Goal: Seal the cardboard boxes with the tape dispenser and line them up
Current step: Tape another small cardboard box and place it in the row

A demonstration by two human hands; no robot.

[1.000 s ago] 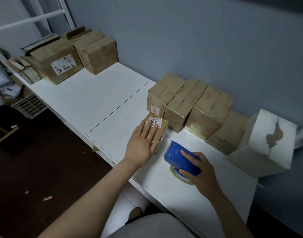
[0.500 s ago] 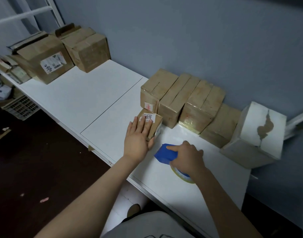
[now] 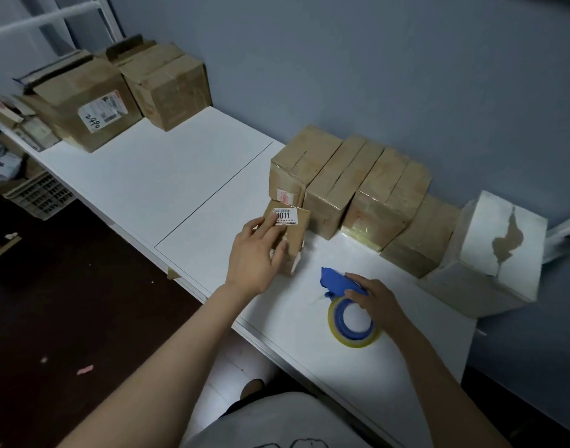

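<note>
A small cardboard box (image 3: 295, 236) with a white "1011" label stands on the white table (image 3: 186, 189), in front of a row of taped cardboard boxes (image 3: 348, 185) along the wall. My left hand (image 3: 256, 257) grips the small box from its near left side, fingers over the top and thumb on the front. The blue tape dispenser (image 3: 341, 286) with its yellowish tape roll (image 3: 354, 324) lies flat on the table to the right. My right hand (image 3: 374, 297) rests on the dispenser's handle, fingers curled over it.
A torn white box (image 3: 490, 257) ends the row at the right. Two larger cardboard boxes (image 3: 93, 101) (image 3: 170, 85) stand at the far left of the table. A plastic crate (image 3: 39, 195) sits on the dark floor at left. The table's near edge runs diagonally.
The dispenser has been laid flat, its roll now showing face-up. My left hand went from lying flat on the small box to gripping it. The right hand slid onto the handle.
</note>
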